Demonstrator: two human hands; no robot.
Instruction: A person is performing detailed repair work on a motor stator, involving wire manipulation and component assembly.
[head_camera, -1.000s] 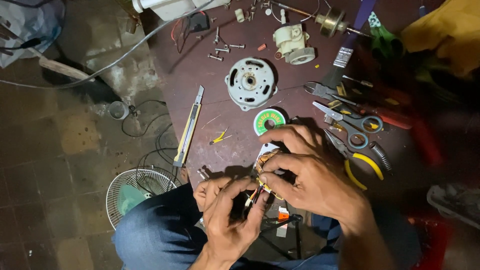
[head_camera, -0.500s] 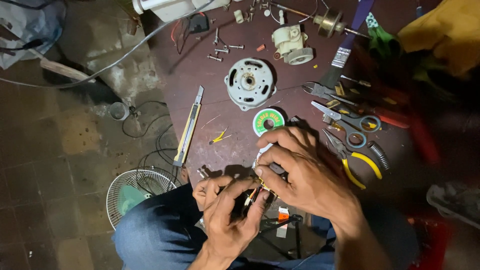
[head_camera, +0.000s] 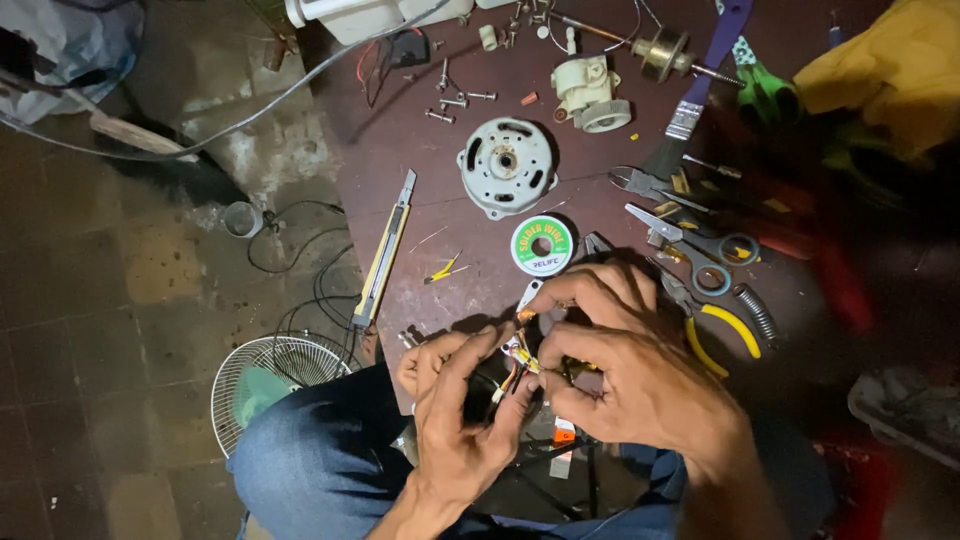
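My left hand (head_camera: 455, 420) grips a dark motor part (head_camera: 490, 385) at the table's near edge, thumb pressed against its coloured wires (head_camera: 518, 358). My right hand (head_camera: 630, 365) pinches the same bundle of yellow, red and white wires from above, its fingers curled over the part. Both hands meet over my lap, and most of the part is hidden beneath them. A green-and-white solder wick spool (head_camera: 541, 245) lies just beyond my right fingers.
On the dark red table (head_camera: 420, 190) lie a grey round motor cover (head_camera: 506, 166), a yellow utility knife (head_camera: 383, 253), scissors (head_camera: 690, 240), yellow-handled pliers (head_camera: 715, 320), a paintbrush (head_camera: 690, 100), screws and a small white gear unit (head_camera: 588, 92). A fan guard (head_camera: 275, 375) sits on the floor at left.
My hands stayed together on the part; the right fingers shifted slightly along the wires. The view moved a little.
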